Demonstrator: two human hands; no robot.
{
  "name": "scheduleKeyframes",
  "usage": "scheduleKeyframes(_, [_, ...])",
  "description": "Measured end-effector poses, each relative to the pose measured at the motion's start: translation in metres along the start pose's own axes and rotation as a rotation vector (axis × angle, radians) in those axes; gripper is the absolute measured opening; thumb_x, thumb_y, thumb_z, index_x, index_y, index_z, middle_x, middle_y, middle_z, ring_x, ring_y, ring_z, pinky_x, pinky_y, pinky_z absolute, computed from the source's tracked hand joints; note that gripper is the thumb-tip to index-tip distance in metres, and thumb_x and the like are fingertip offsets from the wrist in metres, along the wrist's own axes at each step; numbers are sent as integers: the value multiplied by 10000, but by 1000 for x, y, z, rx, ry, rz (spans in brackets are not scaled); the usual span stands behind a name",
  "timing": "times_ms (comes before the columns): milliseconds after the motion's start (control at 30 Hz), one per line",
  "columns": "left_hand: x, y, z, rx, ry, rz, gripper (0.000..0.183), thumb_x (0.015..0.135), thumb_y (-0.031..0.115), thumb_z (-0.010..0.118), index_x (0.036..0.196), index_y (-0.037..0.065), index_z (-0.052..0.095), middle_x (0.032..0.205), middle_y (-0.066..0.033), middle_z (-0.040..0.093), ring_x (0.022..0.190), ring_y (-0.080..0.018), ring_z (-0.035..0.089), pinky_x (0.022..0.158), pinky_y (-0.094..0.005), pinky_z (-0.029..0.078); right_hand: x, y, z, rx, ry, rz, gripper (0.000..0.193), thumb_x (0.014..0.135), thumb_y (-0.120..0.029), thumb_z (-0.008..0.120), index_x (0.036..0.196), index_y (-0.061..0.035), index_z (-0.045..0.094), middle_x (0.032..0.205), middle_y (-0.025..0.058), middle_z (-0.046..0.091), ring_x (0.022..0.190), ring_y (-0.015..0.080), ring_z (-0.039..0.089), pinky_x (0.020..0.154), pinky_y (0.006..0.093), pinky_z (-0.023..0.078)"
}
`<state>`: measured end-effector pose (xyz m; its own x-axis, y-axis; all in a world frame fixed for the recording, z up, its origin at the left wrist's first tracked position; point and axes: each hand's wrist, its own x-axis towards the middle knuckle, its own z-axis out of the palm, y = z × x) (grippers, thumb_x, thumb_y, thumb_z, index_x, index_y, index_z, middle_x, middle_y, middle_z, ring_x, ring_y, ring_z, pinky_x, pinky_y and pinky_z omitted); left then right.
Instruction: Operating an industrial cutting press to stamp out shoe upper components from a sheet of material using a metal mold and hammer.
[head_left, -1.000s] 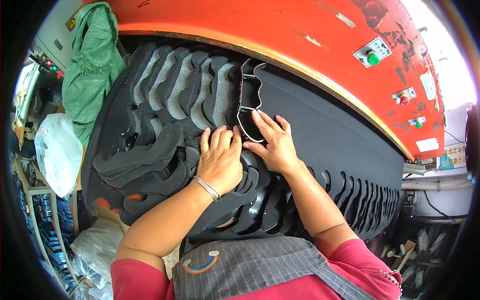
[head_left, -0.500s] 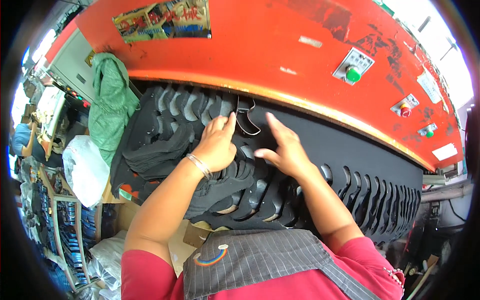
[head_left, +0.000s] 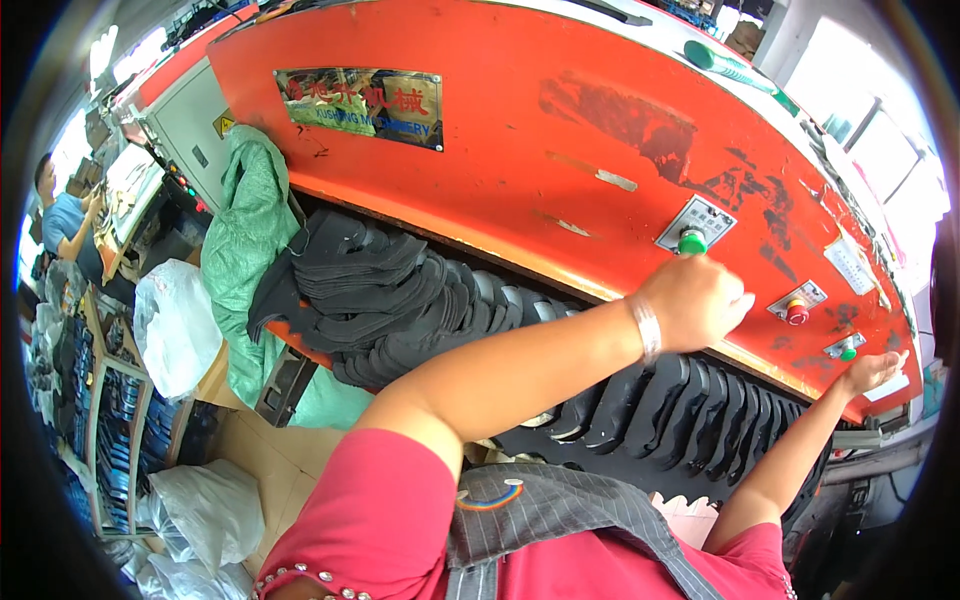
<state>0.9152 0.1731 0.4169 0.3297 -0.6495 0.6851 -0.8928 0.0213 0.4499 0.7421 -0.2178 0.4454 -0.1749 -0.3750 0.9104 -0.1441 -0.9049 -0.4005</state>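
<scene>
My left hand is balled into a fist in front of the red-orange machine, at the large green push button. The back of the hand overlaps the button's lower edge; I cannot tell if it presses it. Farther right, my right hand has its fingers stretched out and holds nothing, just beside the small green button. Below the machine's edge lies black foam sheet with rows of curved cut-outs. Stacked curved black foam pieces lie on its left part, and my left forearm hides its middle.
A red stop button sits between the two green ones. Green woven sacking hangs at the machine's left end, beside a white plastic bag. A rack of blue pieces stands at left; a person works beyond it.
Both hands have left the foam around the curved cutting die and moved right to the machine's buttons. My left hand has closed into a fist. The die no longer shows. The view has shifted.
</scene>
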Motion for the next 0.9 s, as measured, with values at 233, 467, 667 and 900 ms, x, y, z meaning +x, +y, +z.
scheduleKeyframes(233, [-1,-24,9,84,60,-230,322,889,254,511,653,44,578,688,-163,626,670,-371,616,601,-490,490,-6,65,35,-250,-80,241,759,971,-551,285,1426,55,260,1474,285,245,1375,415,235,1117,480,210])
scheduleKeyframes(467, [-181,1,-29,113,-184,-621,249,883,317,569,803,92,640,789,-117,618,768,-351,624,680,-457,512,-146,-64,-76,206,-826,292,337,954,-222,543,1179,27,570,1178,110,575,1133,204,520,1011,335,360])
scheduleKeyframes(667, [-237,28,-27,406,-364,-587,337,905,336,510,817,47,658,829,-132,667,814,-297,641,779,-432,487,-227,-250,-88,355,-1849,2,358,815,-350,701,947,-18,686,891,156,644,871,317,637,774,398,510])
scheduleKeyframes(900, [-245,28,-15,453,-202,-546,308,871,296,531,739,48,658,762,-139,661,770,-317,625,751,-434,469,-261,-279,-105,-92,-1668,-251,523,869,-554,531,769,-79,724,776,109,664,819,287,637,704,396,511])
